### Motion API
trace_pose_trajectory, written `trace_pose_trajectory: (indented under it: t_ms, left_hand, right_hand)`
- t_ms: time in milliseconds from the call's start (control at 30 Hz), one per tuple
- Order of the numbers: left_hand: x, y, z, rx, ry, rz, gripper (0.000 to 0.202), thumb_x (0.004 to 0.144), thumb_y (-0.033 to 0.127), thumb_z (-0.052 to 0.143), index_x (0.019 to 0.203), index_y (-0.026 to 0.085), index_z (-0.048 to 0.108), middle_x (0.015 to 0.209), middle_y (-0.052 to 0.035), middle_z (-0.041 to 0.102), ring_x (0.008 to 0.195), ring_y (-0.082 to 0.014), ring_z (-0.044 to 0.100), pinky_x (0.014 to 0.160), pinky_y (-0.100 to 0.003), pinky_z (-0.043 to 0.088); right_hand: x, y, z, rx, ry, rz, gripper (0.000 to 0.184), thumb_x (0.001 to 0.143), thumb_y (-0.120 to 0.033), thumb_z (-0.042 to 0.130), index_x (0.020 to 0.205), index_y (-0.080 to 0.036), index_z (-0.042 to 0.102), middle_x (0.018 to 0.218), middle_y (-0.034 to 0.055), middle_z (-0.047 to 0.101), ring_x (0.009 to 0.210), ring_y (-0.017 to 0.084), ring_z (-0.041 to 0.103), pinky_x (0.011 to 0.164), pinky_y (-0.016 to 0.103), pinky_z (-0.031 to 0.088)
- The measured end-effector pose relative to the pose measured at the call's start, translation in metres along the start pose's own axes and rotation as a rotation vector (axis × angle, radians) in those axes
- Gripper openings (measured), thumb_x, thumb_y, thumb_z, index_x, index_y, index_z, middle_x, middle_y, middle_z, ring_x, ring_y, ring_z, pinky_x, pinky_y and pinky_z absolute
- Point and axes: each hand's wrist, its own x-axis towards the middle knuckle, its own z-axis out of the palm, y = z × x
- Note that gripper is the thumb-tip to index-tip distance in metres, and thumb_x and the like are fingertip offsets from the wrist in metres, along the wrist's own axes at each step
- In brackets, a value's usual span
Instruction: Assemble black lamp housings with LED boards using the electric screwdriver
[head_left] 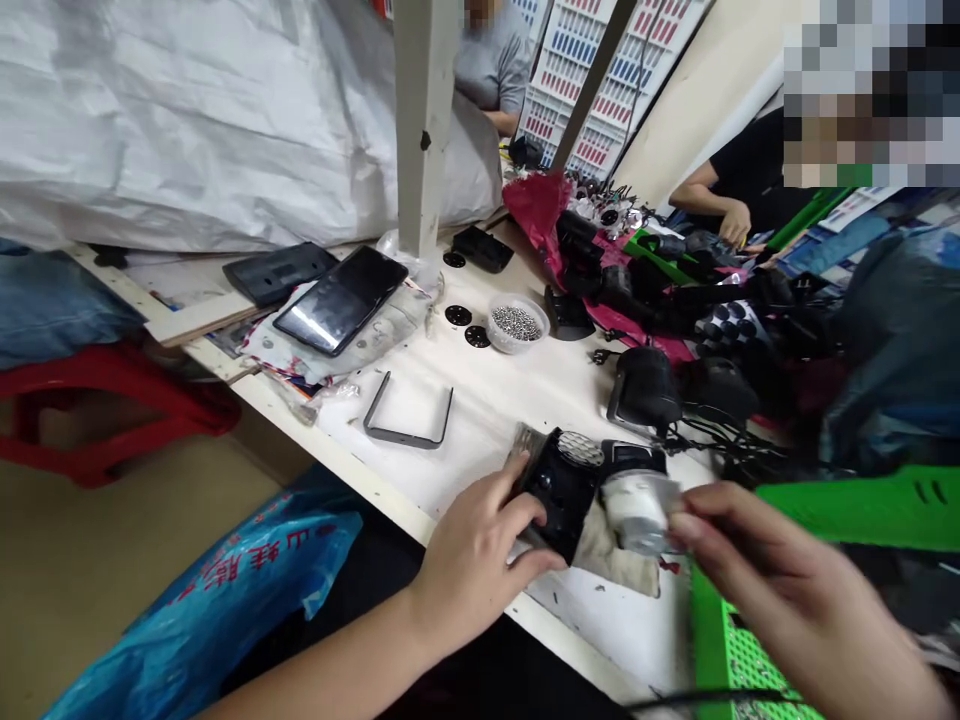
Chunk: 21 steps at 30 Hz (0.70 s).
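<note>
At lower centre, the left hand [480,545] grips a black plastic housing with a round grille [555,505]; the right hand [787,575] pinches, blurred, a white cylindrical part with a silver end [634,508]. Black corded parts [645,388] crowd the right side, above a green perforated plastic basket [711,640]. The white desk's [480,390] front edge slants below; its surface shows between the dark U-shaped bracket [405,438] and clear tub of silver screws [516,325].
</note>
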Motion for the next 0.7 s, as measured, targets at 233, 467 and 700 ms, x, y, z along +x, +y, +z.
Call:
trace_pose_trajectory:
  t_ms: [233, 467, 700]
  left_hand:
    - [-0.004, -0.002, 0.003, -0.008, -0.026, -0.002, 0.012, 0.084, 0.033, 0.065, 0.083, 0.022, 0.059, 0.144, -0.0089, 0.045, 0.11, -0.0274, 0.061, 0.088, -0.045, 0.054]
    - [0.0, 0.0, 0.006, -0.005, 0.004, -0.02, 0.014, 0.081, 0.029, 0.07, 0.08, 0.021, 0.059, 0.141, -0.0093, 0.048, 0.111, -0.0285, 0.06, 0.087, -0.045, 0.054]
    - [0.002, 0.001, 0.008, -0.007, 0.01, -0.042, 0.016, 0.078, 0.028, 0.072, 0.078, 0.021, 0.058, 0.141, -0.0076, 0.047, 0.11, -0.0282, 0.06, 0.086, -0.045, 0.055]
  right_hand:
    - [0.022, -0.019, 0.043, -0.398, -0.163, -0.179, 0.019, 0.096, -0.03, 0.038, 0.088, -0.023, 0.054, 0.071, -0.001, 0.059, 0.053, 0.015, 0.058, 0.045, 0.026, 0.034]
    - [0.039, -0.027, 0.042, -0.558, -0.165, -0.4, 0.015, 0.088, -0.011, 0.043, 0.08, -0.023, 0.045, 0.065, -0.0029, 0.048, 0.048, 0.016, 0.052, 0.045, 0.027, 0.029]
    - [0.041, -0.03, 0.042, -0.518, -0.193, -0.441, 0.018, 0.089, -0.01, 0.041, 0.077, -0.023, 0.042, 0.064, -0.0033, 0.047, 0.048, 0.015, 0.052, 0.047, 0.027, 0.03]
